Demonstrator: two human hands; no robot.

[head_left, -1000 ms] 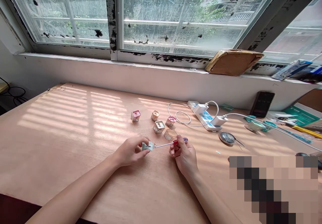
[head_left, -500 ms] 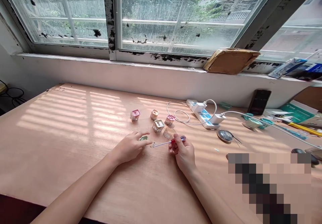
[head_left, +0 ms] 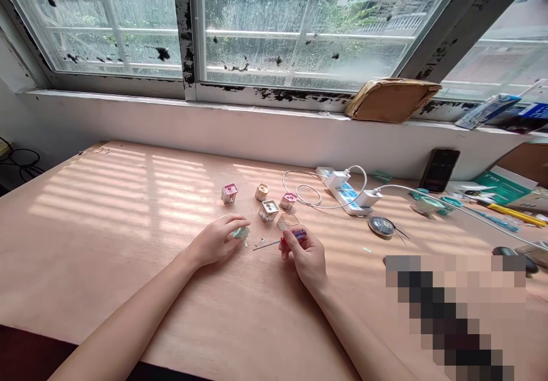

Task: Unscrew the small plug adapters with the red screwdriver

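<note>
My left hand (head_left: 214, 241) is closed on a small pale green plastic part (head_left: 241, 232), its fingertips at the upper and near sides. A tiny bit of metal (head_left: 245, 244) shows just under that part. My right hand (head_left: 307, 257) grips a screwdriver (head_left: 298, 235) by its red and blue handle, the shaft pointing left toward the green part but apart from it. Small metal pieces (head_left: 260, 240) lie between the hands. Beyond stand a pink-topped box (head_left: 230, 193), a beige-topped one (head_left: 262, 192), a cream-topped one (head_left: 269, 211), a pink hexagonal one (head_left: 288, 200) and a clear hexagonal shell (head_left: 287, 221).
A white power strip (head_left: 342, 191) with plugs and cables lies behind on the right. Nearer are a round dark object with wires (head_left: 381, 227), teal-rimmed containers (head_left: 428, 204), a phone (head_left: 440, 169) and a yellow tool (head_left: 516, 213). Pixelation covers the lower right.
My left hand has turned the green part over and shifted slightly away from the screwdriver tip. Metal bits now lie on the table. The screwdriver has moved a little to the left.
</note>
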